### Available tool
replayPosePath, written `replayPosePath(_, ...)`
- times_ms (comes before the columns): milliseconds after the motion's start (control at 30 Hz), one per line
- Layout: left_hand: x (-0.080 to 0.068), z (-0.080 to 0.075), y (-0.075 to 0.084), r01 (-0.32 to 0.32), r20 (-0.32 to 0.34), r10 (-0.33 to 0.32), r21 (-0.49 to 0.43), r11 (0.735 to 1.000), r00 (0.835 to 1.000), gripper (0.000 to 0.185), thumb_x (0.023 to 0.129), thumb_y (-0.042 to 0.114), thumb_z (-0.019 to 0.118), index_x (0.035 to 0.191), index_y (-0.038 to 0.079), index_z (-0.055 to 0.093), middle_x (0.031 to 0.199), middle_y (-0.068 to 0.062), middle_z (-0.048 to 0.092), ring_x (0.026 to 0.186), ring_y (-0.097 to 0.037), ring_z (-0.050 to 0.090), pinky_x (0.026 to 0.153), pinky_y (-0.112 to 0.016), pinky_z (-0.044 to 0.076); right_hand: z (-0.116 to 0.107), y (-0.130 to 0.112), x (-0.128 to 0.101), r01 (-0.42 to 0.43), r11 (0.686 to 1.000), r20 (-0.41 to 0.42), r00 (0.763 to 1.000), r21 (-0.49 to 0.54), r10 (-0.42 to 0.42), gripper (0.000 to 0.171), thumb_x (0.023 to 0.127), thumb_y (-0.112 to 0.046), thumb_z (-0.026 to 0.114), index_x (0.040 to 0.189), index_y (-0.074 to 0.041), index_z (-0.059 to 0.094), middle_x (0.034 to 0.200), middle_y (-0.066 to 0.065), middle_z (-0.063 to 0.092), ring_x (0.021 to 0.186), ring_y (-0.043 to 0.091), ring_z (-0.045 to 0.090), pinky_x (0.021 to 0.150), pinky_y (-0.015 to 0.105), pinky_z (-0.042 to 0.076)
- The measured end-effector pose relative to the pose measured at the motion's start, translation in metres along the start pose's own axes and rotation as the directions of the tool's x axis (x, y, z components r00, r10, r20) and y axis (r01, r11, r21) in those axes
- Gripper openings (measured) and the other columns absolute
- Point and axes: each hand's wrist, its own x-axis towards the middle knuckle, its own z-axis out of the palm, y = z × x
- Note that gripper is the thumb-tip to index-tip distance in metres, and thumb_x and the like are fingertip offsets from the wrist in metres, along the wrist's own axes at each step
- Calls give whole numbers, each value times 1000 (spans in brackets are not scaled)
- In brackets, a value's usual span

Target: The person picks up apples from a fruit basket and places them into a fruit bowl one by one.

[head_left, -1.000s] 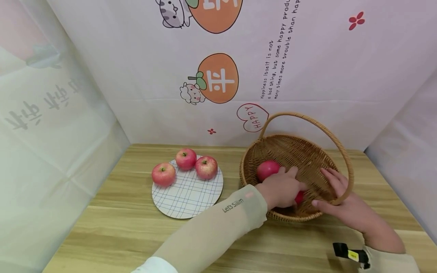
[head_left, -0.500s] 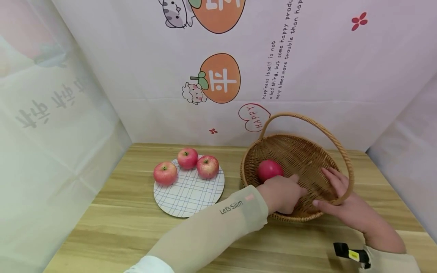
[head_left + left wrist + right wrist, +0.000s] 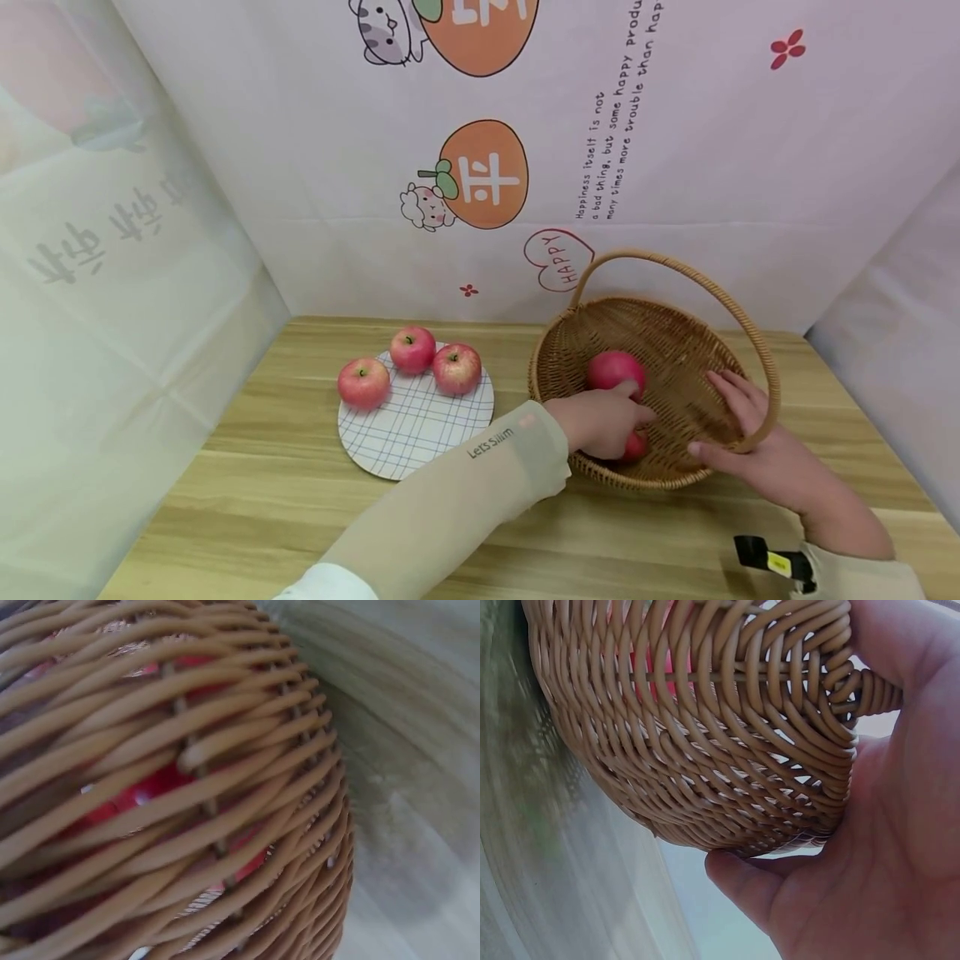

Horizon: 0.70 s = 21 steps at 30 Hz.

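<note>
Left hand [image 3: 600, 421] reaches over the basket [image 3: 675, 337] rim, fingers curled around an apple [image 3: 633, 446] inside, near the front wall. Right hand [image 3: 757, 454] grips the basket's right rim, fingers inside, thumb beneath, arm resting on the counter [image 3: 247, 508].

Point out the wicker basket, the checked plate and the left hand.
wicker basket [image 3: 667, 333], head view, on the bare inner back wall.
checked plate [image 3: 408, 429], head view, on the bare front part.
left hand [image 3: 600, 421], head view, on the back of the hand.
</note>
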Motion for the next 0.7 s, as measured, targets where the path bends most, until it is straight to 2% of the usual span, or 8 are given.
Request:
replayPosePath(133, 0, 1, -4, -13, -12, 12, -63, 998, 1000, 64, 92, 40, 71, 150, 35, 45, 152, 10, 33, 133, 1, 28, 92, -17, 38, 1, 1, 0, 4, 1000, -4, 1000, 0, -4, 102, 92, -26, 74, 162, -23, 0, 160, 25, -12, 137, 63, 0, 85, 84, 22)
replayPosePath(233, 0, 1, -7, -10, -15, 8, -124, 992, 1000, 69, 88, 49, 74, 149, 35, 46, 154, 10, 32, 135, -1, 30, 97, -20, 37, 1, 2, 0, 9, 1000, -2, 1000, -12, -9, 102, 92, -26, 73, 161, -23, -1, 160, 25, -13, 137, 63, 0, 84, 84, 23)
replayPosePath(367, 0, 2, -10, -31, -3, 31, -197, 980, 1000, 62, 90, 35, 74, 147, 33, 49, 153, 11, 33, 125, 1, 39, 89, -19, 39, 1, 1, 0, 14, 1000, -6, 1000, -21, -14, 102, 92, -27, 74, 161, -24, -1, 161, 24, -12, 137, 62, 1, 85, 84, 24)
replayPosePath(500, 1, 1, -12, -51, 24, 58, -221, 974, 998, 61, 91, 25, 72, 147, 33, 49, 154, 13, 31, 124, 3, 36, 83, -18, 37, 0, 0, 0, 15, 1000, -10, 1000, -17, -15, 102, 91, -27, 74, 162, -24, 0, 161, 24, -12, 138, 61, 0, 85, 83, 23)
replayPosePath(600, 1, 1, -12, -60, 29, 68, -217, 974, 997, 61, 91, 24, 71, 147, 32, 50, 154, 14, 32, 128, 4, 33, 86, -17, 35, 1, 1, 0, 14, 1000, -11, 1000, -17, -15, 102, 91, -27, 74, 162, -23, 0, 161, 23, -12, 139, 60, -2, 85, 84, 23)
replayPosePath(700, 1, 1, -11, -62, 20, 69, -219, 974, 997, 62, 89, 30, 75, 146, 32, 52, 152, 13, 35, 129, 2, 35, 93, -19, 36, 1, 1, 0, 13, 1000, -9, 1000, -14, -14, 102, 91, -27, 74, 162, -23, 0, 161, 23, -12, 140, 59, -4, 86, 84, 22)
